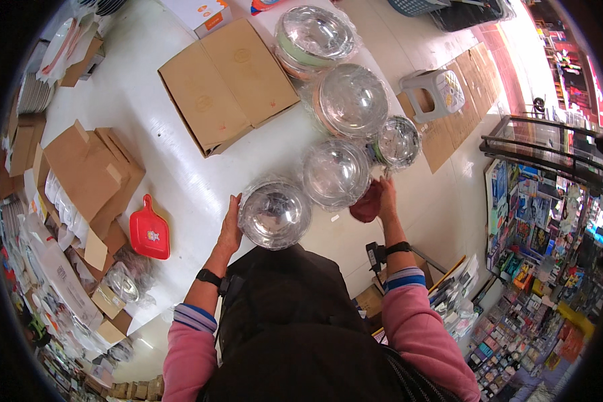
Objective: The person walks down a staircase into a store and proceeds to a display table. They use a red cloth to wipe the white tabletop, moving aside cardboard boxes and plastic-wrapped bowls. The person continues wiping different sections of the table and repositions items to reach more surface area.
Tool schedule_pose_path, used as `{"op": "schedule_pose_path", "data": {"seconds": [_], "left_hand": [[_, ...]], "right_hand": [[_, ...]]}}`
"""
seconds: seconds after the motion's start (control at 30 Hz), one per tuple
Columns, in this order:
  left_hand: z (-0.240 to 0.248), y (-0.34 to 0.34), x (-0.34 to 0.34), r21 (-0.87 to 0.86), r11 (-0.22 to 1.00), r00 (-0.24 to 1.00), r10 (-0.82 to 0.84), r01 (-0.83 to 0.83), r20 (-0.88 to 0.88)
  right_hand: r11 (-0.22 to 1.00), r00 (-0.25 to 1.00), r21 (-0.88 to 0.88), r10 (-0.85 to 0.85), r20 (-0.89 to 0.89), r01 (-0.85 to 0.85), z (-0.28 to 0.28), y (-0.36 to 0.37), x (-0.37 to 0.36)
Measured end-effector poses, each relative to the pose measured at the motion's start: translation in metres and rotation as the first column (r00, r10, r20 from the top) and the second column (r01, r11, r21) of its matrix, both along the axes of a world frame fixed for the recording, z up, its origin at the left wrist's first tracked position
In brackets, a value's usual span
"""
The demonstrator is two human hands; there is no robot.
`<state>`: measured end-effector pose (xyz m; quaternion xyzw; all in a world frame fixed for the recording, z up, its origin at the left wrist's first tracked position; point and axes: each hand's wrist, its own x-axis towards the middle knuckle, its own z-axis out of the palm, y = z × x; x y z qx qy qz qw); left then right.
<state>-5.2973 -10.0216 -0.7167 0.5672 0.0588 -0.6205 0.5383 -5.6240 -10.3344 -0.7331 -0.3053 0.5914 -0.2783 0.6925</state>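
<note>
My left hand (230,231) rests against the left side of a round, clear-topped bowl (275,213) wrapped in plastic film, fingers stretched along its rim. A dark red cloth (366,206) is bunched in my right hand (387,198), at the table's right edge. Just left of the cloth stands another film-wrapped bowl (336,173). Beyond it are a smaller wrapped bowl (398,143), a larger one (352,100), and one with a greenish side (315,37) at the far end. What lies under the clear tops is hard to make out.
A closed cardboard box (228,84) sits on the white table (124,87). On the left lie a red handled dish (150,228) and opened cardboard (90,177). A grey-white stool (432,95) stands on the floor beyond. Shelves of small goods (529,268) fill the right.
</note>
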Motion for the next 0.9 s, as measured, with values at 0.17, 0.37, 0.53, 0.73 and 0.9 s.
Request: {"op": "schedule_pose_path", "data": {"seconds": [0.17, 0.37, 0.53, 0.73, 0.9], "left_hand": [[0.029, -0.004, 0.007, 0.128, 0.984, 0.975, -0.145, 0.125, 0.167], [0.047, -0.017, 0.018, 0.153, 0.987, 0.985, -0.076, 0.052, 0.156], [0.048, -0.029, 0.025, 0.135, 0.991, 0.984, -0.046, 0.023, 0.17], [0.034, -0.031, 0.034, 0.106, 0.994, 0.952, -0.031, -0.002, 0.305], [0.019, -0.014, 0.048, 0.185, 0.978, 0.834, -0.182, 0.098, 0.521]], "right_hand": [[0.982, 0.998, -0.183, 0.045, -0.034, -0.051, 0.014, -0.049, 0.013], [0.997, 0.985, -0.071, -0.011, -0.174, -0.001, -0.001, -0.06, 0.012], [0.982, 0.998, -0.183, 0.049, -0.043, -0.056, 0.002, -0.051, 0.017], [0.944, 0.959, -0.25, 0.157, -0.237, -0.216, -0.01, -0.051, 0.002], [0.954, 0.918, 0.118, 0.298, -0.26, -0.276, 0.043, -0.019, -0.013]]}}
